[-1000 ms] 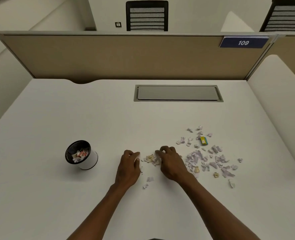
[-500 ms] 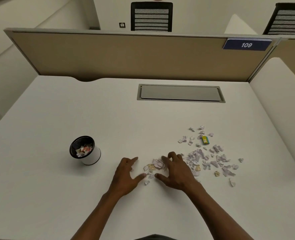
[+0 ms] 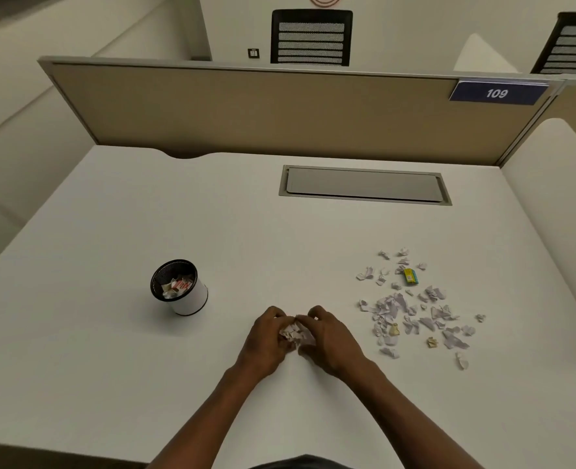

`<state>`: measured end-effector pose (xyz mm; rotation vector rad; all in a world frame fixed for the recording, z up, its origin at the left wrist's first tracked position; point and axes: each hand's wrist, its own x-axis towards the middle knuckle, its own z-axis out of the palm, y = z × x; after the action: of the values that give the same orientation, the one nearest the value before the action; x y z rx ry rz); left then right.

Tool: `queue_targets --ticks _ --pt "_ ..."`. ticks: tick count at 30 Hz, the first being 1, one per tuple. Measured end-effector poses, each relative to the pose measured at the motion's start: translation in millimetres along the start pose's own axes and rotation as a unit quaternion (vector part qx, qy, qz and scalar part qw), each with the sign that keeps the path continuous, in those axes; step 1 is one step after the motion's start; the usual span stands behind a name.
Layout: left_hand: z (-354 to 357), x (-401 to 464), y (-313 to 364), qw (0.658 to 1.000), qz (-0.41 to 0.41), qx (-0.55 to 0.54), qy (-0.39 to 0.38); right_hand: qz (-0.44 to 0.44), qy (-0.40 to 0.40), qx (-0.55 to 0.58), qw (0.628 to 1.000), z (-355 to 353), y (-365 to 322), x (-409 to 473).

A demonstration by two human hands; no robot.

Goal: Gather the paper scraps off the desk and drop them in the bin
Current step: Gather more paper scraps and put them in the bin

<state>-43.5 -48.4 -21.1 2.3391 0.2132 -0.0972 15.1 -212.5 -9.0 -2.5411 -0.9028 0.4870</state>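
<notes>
At the 6 o'clock part of the tabletop (image 3: 117, 360) our left hand (image 3: 266, 343) and right hand (image 3: 330, 343) are cupped together, and the fingers curl around a small clump of scraps (image 3: 295, 333) held between them. To do this step well, we think we should keep both hands tight while we lift, so no piece falls out below. The bin (image 3: 182, 289) stands at 9 o'clock from our hands, near, with bare surface between. A larger scatter of paper scraps (image 3: 411, 309) lies at 3 o'clock, well apart from the tabletop edges, so there is room to sweep them.
</notes>
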Motion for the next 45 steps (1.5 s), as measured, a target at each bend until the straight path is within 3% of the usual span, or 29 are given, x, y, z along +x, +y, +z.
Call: queue_targets --ticks 5,10,17,25,34,45 --pt "2 -5 -1 0.998 0.011 -0.042 0.046 0.023 0.057 0.08 0.995 3 -5 -2" --pt "5 -8 1 0.988 -0.05 -0.12 0.087 0.073 0.085 0.18 0.977 7 -4 1" --pt "-8 -11 2 0.974 -0.121 -0.181 0.06 0.135 0.031 0.289 0.947 4 -8 12" --pt "-26 -19 3 0.97 -0.122 -0.185 0.098 0.119 0.02 0.338 0.933 -5 -22 23" --pt "-73 -28 2 0.951 -0.126 -0.216 0.181 0.041 0.007 0.381 0.924 -26 -66 51" --pt "-175 -26 -27 0.904 -0.217 -0.218 0.298 0.008 -0.104 0.446 0.889 -51 -164 136"
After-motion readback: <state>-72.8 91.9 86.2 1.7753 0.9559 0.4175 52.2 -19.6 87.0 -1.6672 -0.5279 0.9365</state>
